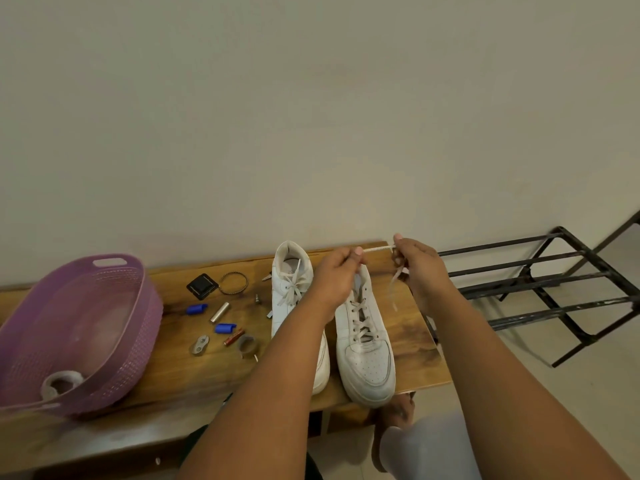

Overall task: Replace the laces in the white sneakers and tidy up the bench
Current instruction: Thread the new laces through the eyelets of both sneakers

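Observation:
Two white sneakers stand side by side on the wooden bench [412, 344], toes toward me. The left sneaker [289, 299] has a loosely tied white lace. Above the collar of the right sneaker [363, 344], my left hand [334, 275] and my right hand [417, 263] pinch a white lace [377, 249] and hold it taut between them. One loose end of the lace hangs below my right hand. The right sneaker's lower eyelets are laced.
A purple plastic basket [104, 337] holding a grey ring sits at the bench's left end. Small items lie between it and the shoes: blue caps [197, 309], a metal tube [220, 312], a bangle [234, 282], a black square piece [202, 286]. A black metal rack [540, 289] stands to the right.

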